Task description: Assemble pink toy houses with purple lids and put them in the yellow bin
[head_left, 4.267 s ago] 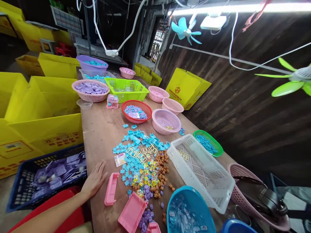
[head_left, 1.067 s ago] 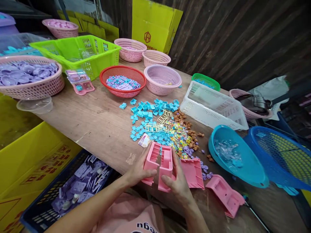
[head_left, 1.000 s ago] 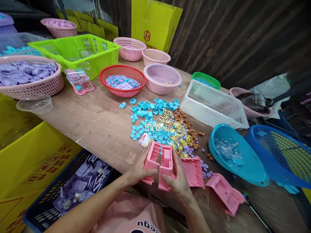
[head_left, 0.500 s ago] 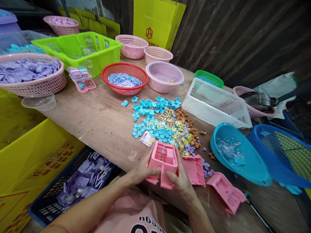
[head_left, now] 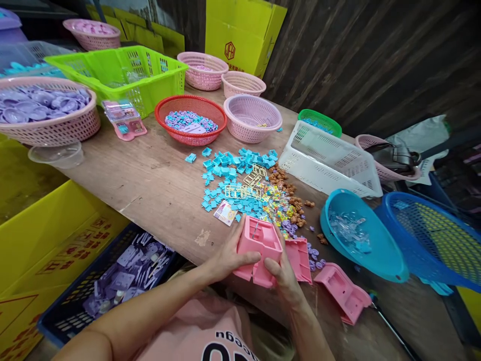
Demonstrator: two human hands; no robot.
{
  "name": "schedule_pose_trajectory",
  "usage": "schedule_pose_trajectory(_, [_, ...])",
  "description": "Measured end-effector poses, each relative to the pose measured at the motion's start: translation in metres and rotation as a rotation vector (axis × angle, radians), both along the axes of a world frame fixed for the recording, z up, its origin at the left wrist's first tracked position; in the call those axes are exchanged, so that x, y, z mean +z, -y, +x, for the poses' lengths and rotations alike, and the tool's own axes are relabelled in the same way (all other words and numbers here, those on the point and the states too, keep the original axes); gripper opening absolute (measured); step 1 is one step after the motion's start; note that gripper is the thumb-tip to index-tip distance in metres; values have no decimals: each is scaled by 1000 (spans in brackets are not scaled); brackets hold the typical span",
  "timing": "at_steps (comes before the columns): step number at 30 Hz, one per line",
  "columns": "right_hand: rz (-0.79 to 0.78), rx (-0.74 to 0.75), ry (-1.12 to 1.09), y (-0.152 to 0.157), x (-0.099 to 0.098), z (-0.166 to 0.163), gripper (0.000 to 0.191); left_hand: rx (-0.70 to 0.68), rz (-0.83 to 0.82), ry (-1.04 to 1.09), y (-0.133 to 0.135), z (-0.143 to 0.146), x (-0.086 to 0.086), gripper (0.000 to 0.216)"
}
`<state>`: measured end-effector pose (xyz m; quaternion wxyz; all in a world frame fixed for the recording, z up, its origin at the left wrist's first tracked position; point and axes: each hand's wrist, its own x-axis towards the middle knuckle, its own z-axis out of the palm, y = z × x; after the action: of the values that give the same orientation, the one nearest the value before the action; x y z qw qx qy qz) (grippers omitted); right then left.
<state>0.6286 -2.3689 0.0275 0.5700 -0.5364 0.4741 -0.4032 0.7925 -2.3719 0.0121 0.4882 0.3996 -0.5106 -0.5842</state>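
- Grip of both hands on one pink plastic shell (head_left: pixel 259 245), at the near edge of the table (head_left: pixel 158 175), straight in front of the body.
- Left hand (head_left: pixel 229 256) closed on the shell's left side, thumb across the front face, fingers tucked behind.
- Right hand (head_left: pixel 284 271) closed on the right side and lower corner, thumb pressed to the front.
- Open, ribbed side of the shell turned upward; one moulding or two halves pressed together, hard to tell through the blur.
- Just beside the right hand, a second pink shell (head_left: pixel 299 252) flat on the wood; a third pink shell (head_left: pixel 343 293) further right, apart from both.
- Just beyond the held shell, purple bits (head_left: pixel 315 253), brown bits (head_left: pixel 296 210), gold frames (head_left: pixel 242 190) and a wide spread of small blue parts (head_left: pixel 233 168), with a printed card (head_left: pixel 225 213) at its near left corner.
- To the right, a tilted teal basket (head_left: pixel 376 260) with clear pieces inside, a blue basket (head_left: pixel 432 240) next to it, and a white basket (head_left: pixel 330 158) behind.
- Further back, a red basket (head_left: pixel 191 138), a lilac basket (head_left: pixel 252 130), a lime basket (head_left: pixel 158 85), and at far left a pink basket (head_left: pixel 56 133) heaped with purple parts.
- Below the table edge on the left, a navy crate (head_left: pixel 67 321) of purple pieces between yellow cartons (head_left: pixel 45 235).
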Motion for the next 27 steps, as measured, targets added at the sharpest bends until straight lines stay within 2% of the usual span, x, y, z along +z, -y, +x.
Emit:
schedule_pose_trajectory(5, [35,19,117,0,4,0,96,-14,7,42,0,-3,2,100])
schedule_pose_trajectory(12, [52,9,153,-1,5,-3,96,-44,28,117,-1,-4,9,111])
schedule_pose_trajectory(21, [177,-12,281,-4,11,-8,95,-49,58,180,0,-9,16,115])
schedule_pose_trajectory(27, [211,-6,286,-3,8,-12,73,-47,53,204,0,-12,9,118])
